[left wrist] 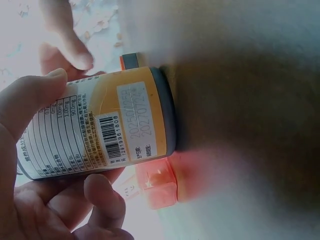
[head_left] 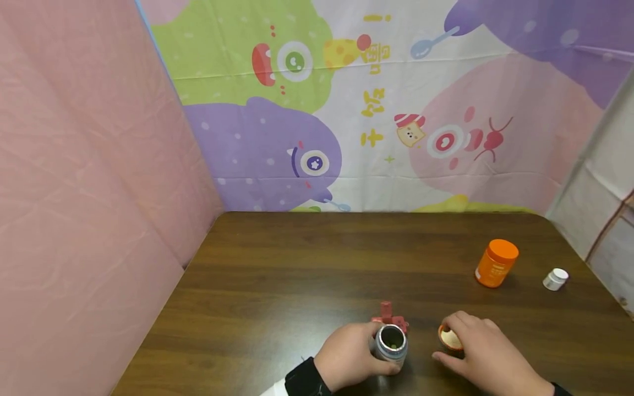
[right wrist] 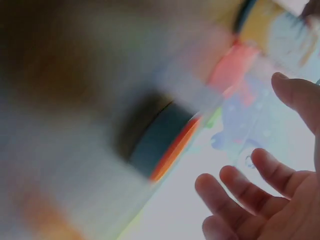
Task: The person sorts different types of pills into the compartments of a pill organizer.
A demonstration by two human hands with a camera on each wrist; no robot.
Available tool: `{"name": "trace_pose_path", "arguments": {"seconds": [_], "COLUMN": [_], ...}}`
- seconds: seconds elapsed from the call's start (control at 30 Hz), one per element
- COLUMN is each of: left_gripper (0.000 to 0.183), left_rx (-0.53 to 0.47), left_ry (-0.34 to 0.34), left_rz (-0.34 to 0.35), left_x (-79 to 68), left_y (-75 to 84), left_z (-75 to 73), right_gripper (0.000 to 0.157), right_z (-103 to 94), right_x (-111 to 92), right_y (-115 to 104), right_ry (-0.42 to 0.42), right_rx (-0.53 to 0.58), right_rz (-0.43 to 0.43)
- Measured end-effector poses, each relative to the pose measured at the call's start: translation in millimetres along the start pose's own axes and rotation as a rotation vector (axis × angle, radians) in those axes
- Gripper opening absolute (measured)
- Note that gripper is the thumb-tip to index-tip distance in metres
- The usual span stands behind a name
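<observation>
My left hand (head_left: 348,355) grips an uncapped supplement bottle (left wrist: 132,117) with a yellow and white label, its mouth facing up in the head view. Something small and greenish shows inside it. My right hand (head_left: 487,352) hovers over the bottle's lid (head_left: 452,339), fingers spread. That lid lies upturned on the table, pale inside with an orange rim; in the right wrist view its dark side (right wrist: 162,137) is apart from the fingers. Just behind the bottle is a translucent red box with several compartments (head_left: 386,309), partly hidden by the bottle.
An orange jar (head_left: 497,263) with an orange lid stands at the back right of the brown wooden table (head_left: 277,269). A small white bottle (head_left: 556,279) is farther right, close to the table's edge. Printed cloth (head_left: 366,181) hangs behind the table.
</observation>
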State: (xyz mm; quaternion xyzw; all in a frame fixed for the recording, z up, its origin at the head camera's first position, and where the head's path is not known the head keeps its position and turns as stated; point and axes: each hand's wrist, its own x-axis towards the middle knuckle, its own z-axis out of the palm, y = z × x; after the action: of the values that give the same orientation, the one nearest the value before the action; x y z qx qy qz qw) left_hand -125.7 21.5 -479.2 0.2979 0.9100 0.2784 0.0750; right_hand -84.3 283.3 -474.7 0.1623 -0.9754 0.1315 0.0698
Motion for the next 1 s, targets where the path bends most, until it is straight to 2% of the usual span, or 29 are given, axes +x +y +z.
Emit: {"name": "trace_pose_path", "arguments": {"seconds": [0.2,0.3,0.43,0.53,0.73,1.0], "left_gripper": [0.049,0.052,0.052,0.051,0.050,0.049], "left_rx": [0.008,-0.022,-0.076,-0.087,-0.091,-0.068], "left_ry": [-0.011,0.007,0.043,0.065,0.085,0.091], "left_rz": [0.004,-0.004,0.013,0.034,0.046,0.052], "left_x": [-0.2,-1.3,-4.6,-6.7,-8.5,-10.2], "left_y": [2.3,3.6,6.5,10.5,17.4,19.1], "left_z": [-1.2,-0.7,0.7,0.4,-2.4,-1.8], "right_gripper": [0.054,0.065,0.079,0.084,0.075,0.065], "right_z": [4.9,12.0,21.2,25.2,23.7,25.5], "right_x": [-1,0,1,3,7,9], "right_y": [-28,-38,-48,-54,-62,-63], "right_ry": [0.055,0.110,0.151,0.157,0.135,0.124], "right_rx": [0.089,0.123,0.149,0.157,0.183,0.205], "right_rz": [-0.177,-0.222,-0.191,-0.143,-0.059,-0.038]}}
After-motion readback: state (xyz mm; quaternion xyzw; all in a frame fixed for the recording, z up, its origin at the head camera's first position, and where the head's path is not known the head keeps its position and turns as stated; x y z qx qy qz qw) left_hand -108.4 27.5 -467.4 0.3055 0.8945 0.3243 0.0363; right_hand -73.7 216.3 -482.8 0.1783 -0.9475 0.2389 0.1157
